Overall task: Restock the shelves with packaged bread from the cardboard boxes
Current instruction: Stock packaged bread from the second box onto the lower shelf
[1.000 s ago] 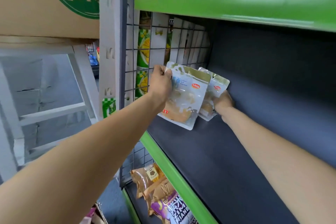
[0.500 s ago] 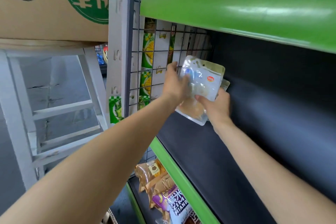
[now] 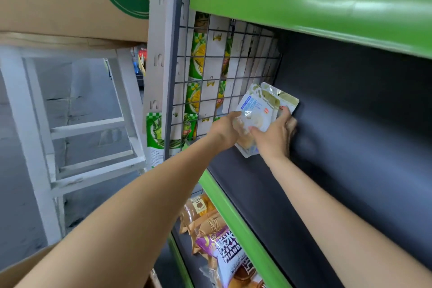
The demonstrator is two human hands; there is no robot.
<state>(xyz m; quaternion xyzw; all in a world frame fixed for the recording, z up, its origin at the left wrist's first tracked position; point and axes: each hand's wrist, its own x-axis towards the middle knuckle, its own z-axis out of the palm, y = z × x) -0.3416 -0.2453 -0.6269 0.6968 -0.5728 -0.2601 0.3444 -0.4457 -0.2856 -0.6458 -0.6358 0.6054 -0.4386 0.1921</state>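
Two clear bread packets with olive-green tops stand overlapping at the far left back of the dark shelf [image 3: 268,194]. The front bread packet [image 3: 256,112] is gripped at its left edge by my left hand [image 3: 225,130]. My right hand [image 3: 273,135] holds the packets from the right, thumb on the front one, fingers round the rear bread packet [image 3: 284,98]. Both packets lean against the wire grid side panel [image 3: 210,91] near the shelf's back wall. A cardboard box [image 3: 58,0] with a green round logo sits top left on a white stool.
The green shelf lip [image 3: 236,222] runs diagonally below my arms; a green shelf [image 3: 304,7] hangs overhead. Bagged breads [image 3: 222,245] fill the lower shelf. Snack packs [image 3: 198,61] hang behind the grid. The white stool [image 3: 88,147] stands left. Another cardboard edge [image 3: 25,269] sits bottom left.
Both hands have pushed the two packets deeper and to the back left corner of the shelf, and the packets now overlap closely. The camera has moved in closer.
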